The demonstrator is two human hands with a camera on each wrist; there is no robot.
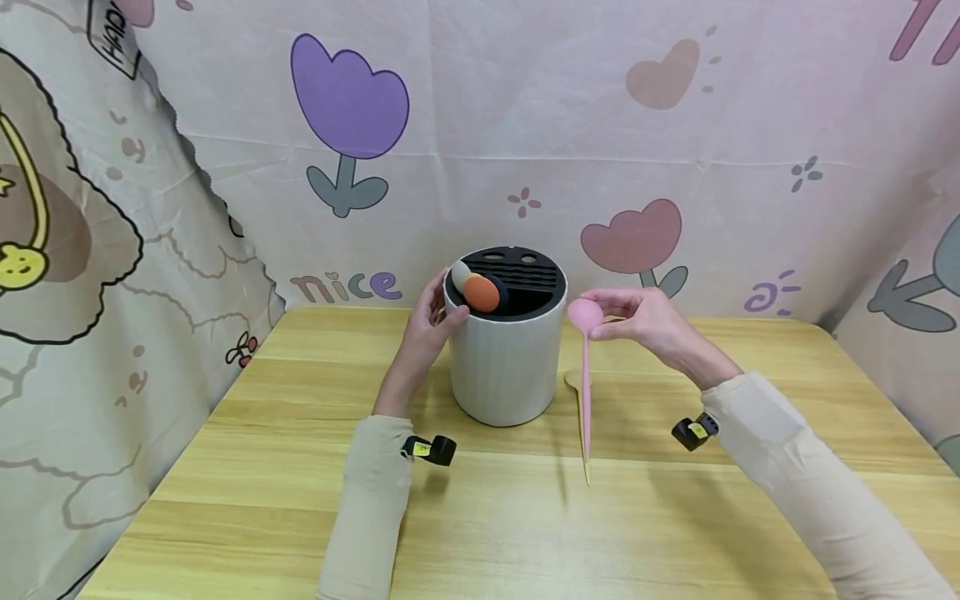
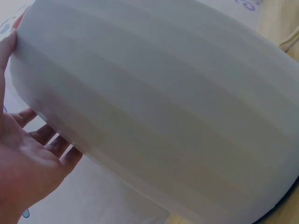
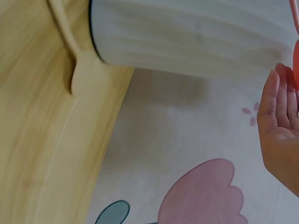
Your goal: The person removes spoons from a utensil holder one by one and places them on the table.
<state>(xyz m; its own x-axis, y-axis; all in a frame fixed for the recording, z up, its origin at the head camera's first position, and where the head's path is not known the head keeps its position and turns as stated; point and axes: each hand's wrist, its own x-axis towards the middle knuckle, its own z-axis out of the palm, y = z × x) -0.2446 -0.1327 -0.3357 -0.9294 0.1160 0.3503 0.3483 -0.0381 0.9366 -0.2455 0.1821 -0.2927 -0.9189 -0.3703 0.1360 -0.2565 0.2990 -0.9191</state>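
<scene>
While my left fingers (image 1: 437, 290) gripped a white cylindrical holder (image 1: 506, 367) on the wood-grain counter (image 1: 277, 454), my right fingers (image 1: 611, 295) pinched a pink long-handled spoon (image 1: 587, 358) beside it, likely light, stiff plastic best held near its neck.

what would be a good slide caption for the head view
Left hand holding a white utensil holder, right hand pinching a pink spoon at its round head.

My left hand (image 2: 28, 165) holds a pale, ribbed container (image 2: 154, 102) that slants across nearly the whole view, my thumb (image 2: 6, 49) and fingers (image 2: 58, 145) against its left end and lower edge, with wooden tabletop (image 2: 278, 19) and pale cloth (image 2: 117, 193) showing beyond.
</scene>
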